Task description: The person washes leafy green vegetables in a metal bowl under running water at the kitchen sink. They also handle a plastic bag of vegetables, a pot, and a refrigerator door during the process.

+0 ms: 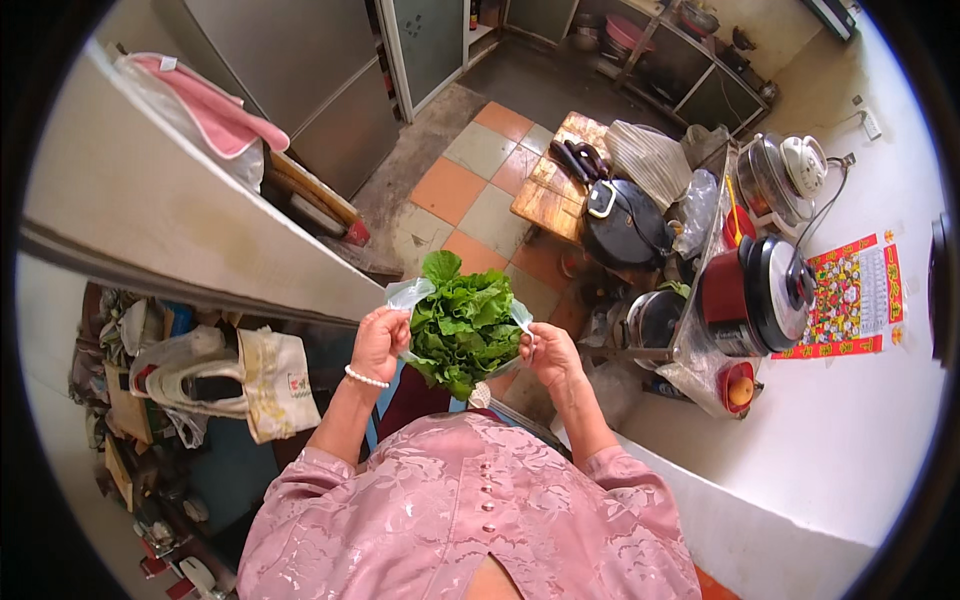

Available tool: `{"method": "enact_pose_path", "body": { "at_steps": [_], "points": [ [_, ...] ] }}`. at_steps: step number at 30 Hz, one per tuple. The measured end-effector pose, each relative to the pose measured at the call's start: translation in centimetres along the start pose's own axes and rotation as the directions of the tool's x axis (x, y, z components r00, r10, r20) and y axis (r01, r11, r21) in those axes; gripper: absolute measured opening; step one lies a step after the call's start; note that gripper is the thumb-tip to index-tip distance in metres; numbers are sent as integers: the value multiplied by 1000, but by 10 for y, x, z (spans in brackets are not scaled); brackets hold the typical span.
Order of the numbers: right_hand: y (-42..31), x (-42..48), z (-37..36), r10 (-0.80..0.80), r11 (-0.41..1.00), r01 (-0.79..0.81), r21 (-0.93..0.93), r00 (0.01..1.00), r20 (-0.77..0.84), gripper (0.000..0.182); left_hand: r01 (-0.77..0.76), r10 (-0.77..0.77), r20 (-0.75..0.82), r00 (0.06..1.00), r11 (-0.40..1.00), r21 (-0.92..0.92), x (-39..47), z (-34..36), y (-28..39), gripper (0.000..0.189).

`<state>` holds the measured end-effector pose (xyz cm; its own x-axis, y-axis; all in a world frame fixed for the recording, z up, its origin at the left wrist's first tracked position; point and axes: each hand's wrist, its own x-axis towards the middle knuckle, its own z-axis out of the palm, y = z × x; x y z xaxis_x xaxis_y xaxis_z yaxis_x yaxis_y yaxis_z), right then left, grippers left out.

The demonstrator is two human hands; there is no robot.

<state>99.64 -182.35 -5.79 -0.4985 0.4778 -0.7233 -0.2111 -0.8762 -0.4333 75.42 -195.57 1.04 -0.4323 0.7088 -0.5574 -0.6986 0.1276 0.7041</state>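
Leafy green vegetables fill a thin clear plastic bag held up in front of my body. My left hand, with a white bead bracelet at the wrist, pinches the bag's left edge. On the other side, my right hand grips the right edge between thumb and fingers. The bag's mouth is spread between both hands and leaves stick out above it. Most of the bag's lower part is hidden by the greens.
At right, a low wooden table bears dark eggplants and a black electric pan. A red cooker stands on a shelf by the wall. A partition wall with a pink cloth runs along the left. A cloth bag hangs beyond.
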Motion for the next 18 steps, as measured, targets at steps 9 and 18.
{"method": "enact_pose_path", "body": {
  "at_steps": [9, 18],
  "points": [
    [-121, 111, 102, 6, 999, -4, 42, 999, -39, 9, 8, 0, 95, 995, 997, -79, 173, 28, 77, 18],
    [-227, 243, 191, -89, 993, 94, 67, 994, -68, 9, 36, -26, 100, 995, 995, -96, 351, 72, 177, 20]
  ]
}}
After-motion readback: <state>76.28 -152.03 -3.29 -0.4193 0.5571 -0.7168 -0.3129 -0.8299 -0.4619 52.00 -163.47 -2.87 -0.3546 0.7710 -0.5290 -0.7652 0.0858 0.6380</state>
